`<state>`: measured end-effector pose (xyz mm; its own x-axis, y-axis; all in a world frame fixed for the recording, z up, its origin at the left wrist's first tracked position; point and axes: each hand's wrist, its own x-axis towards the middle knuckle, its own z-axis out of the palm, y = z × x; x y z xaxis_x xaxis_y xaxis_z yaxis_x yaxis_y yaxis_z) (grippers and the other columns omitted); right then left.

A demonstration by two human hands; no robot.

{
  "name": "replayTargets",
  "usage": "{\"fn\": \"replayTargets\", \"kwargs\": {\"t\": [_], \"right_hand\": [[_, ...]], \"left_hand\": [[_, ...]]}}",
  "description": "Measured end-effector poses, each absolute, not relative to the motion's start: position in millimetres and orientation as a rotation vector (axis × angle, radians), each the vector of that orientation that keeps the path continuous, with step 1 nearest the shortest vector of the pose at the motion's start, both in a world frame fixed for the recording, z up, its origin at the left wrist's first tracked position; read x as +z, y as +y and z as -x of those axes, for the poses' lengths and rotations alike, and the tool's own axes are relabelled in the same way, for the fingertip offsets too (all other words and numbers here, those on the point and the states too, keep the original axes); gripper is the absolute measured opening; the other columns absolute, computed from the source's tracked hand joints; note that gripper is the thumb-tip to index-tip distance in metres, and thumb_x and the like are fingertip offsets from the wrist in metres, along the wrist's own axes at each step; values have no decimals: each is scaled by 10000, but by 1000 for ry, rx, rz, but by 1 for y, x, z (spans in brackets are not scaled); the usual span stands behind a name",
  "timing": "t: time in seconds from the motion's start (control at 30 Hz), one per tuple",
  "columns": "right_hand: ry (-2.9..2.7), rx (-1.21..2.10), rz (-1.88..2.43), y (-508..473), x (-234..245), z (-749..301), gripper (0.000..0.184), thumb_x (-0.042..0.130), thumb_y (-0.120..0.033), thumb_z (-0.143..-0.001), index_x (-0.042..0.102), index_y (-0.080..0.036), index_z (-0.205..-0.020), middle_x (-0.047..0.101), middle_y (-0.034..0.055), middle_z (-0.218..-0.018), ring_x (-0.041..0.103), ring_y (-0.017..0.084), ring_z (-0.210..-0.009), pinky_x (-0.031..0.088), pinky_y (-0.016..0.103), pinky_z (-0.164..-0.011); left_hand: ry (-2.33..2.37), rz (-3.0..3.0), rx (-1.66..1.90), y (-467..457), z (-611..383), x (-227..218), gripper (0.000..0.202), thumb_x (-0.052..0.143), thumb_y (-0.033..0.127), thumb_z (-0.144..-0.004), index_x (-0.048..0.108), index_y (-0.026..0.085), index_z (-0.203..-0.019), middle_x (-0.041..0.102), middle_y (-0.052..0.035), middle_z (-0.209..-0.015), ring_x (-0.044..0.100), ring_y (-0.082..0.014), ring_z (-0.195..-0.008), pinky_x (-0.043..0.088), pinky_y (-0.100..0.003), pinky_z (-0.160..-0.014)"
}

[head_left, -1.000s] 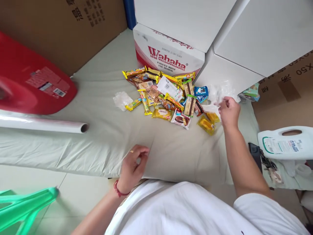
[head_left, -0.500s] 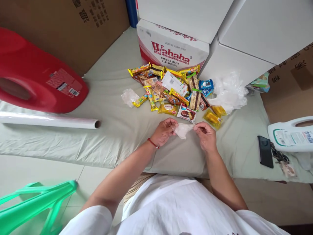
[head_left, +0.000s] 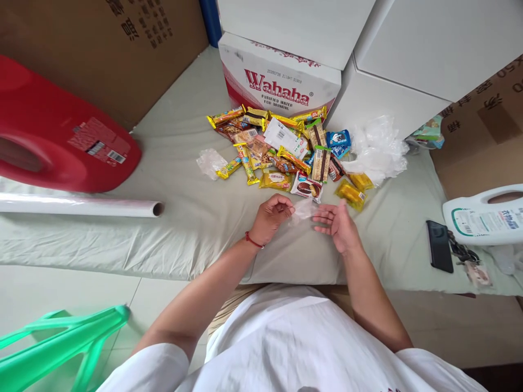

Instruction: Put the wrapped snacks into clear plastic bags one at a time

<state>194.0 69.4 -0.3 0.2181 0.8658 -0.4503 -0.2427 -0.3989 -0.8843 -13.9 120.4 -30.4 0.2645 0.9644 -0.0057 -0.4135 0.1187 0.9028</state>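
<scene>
My left hand (head_left: 271, 218) pinches a small translucent plastic bag (head_left: 303, 211) by its left side. On the bag's right, my right hand (head_left: 335, 224) is open, its fingers spread and pointing left, close to the bag's edge. Just beyond both hands lies a heap of wrapped snacks: a white-and-red biscuit packet (head_left: 306, 188), a yellow packet (head_left: 275, 179), a brown-striped wafer bar (head_left: 321, 164) and several others. A pair of yellow packets (head_left: 350, 195) rests past my right hand.
Behind the snacks stands a Wahaha water carton (head_left: 280, 81). Crumpled clear bags (head_left: 379, 152) lie to its right, with a phone (head_left: 439, 246) and white detergent bottle (head_left: 486, 215) farther over. At left are a red jug (head_left: 61, 130), a film roll (head_left: 81, 206) and a green stool (head_left: 65, 343).
My right hand has let go of the plastic bag and spread its fingers. My left hand keeps its hold. The view has shifted slightly.
</scene>
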Motion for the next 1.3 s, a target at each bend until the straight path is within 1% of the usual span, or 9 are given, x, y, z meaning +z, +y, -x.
{"fn": "replayTargets", "kwargs": {"t": [0.13, 0.23, 0.53, 0.63, 0.77, 0.9, 1.03, 1.13, 1.3], "right_hand": [[-640, 1319, 1403, 79, -3, -180, 418, 945, -433, -612, 693, -230, -878, 634, -38, -717, 615, 112, -674, 592, 246, -651], [-505, 1364, 1269, 82, -6, -190, 343, 918, -318, -629, 695, -220, -871, 621, -46, -725, 573, 86, -629, 565, 222, -610], [-215, 1342, 1028, 75, -5, -208, 235, 746, -98, -656, 637, -242, -807, 664, -34, -804, 574, 107, -668, 502, 221, -534], [-141, 1418, 1003, 75, -4, -193, 251, 742, -59, -635, 639, -223, -795, 659, -36, -779, 565, 95, -654, 503, 195, -531], [-169, 1442, 1014, 73, -5, -189, 217, 734, -83, -623, 639, -201, -778, 624, -39, -714, 557, 92, -617, 511, 197, -525], [-212, 1393, 970, 67, -3, -200, 187, 762, -159, -644, 602, -197, -733, 613, -33, -718, 588, 103, -658, 570, 236, -612], [-277, 1423, 1092, 63, -5, -205, 316, 865, -311, -703, 569, -202, -718, 622, -26, -718, 610, 120, -698, 611, 293, -696], [-376, 1352, 1161, 65, -10, -209, 413, 920, -202, -602, 519, -204, -702, 603, -61, -693, 605, 97, -675, 592, 252, -696], [-432, 1162, 1130, 70, -8, -227, 429, 898, -141, -559, 617, -237, -869, 626, -80, -724, 629, 88, -678, 579, 222, -705]], "left_hand": [[685, -968, 1098, 119, 13, -31, 475, 936, 318, -644, 625, 195, -981, 605, -4, -977, 579, -109, -827, 510, -248, -750], [663, -913, 1020, 123, 16, -31, 624, 949, 249, -577, 593, 221, -1089, 586, -4, -1082, 585, -88, -811, 519, -249, -752], [809, -1153, 1086, 121, 18, -30, 465, 906, 394, -654, 659, 191, -992, 631, -20, -918, 541, -124, -765, 462, -260, -709], [823, -1454, 1149, 115, 14, -26, 501, 944, 406, -609, 719, 209, -1011, 659, -51, -977, 564, -166, -839, 470, -292, -745], [865, -1381, 1237, 123, 19, -28, 236, 785, 444, -831, 760, 210, -846, 654, -33, -804, 564, -159, -769, 453, -297, -727], [853, -994, 1237, 133, 25, -33, 315, 868, 480, -733, 747, 209, -837, 634, 9, -749, 518, -117, -660, 434, -263, -664], [768, -1020, 1300, 132, 27, -32, 217, 883, 385, -731, 779, 233, -846, 657, -16, -835, 579, -140, -768, 469, -280, -733], [662, -1315, 1297, 131, 34, -29, 114, 788, 286, -816, 770, 236, -715, 675, -58, -921, 606, -176, -862, 487, -329, -796], [435, -1975, 828, 129, 37, -31, 295, 628, 114, -785, 624, 225, -511, 653, -57, -695, 572, -215, -824, 462, -377, -789]]}}
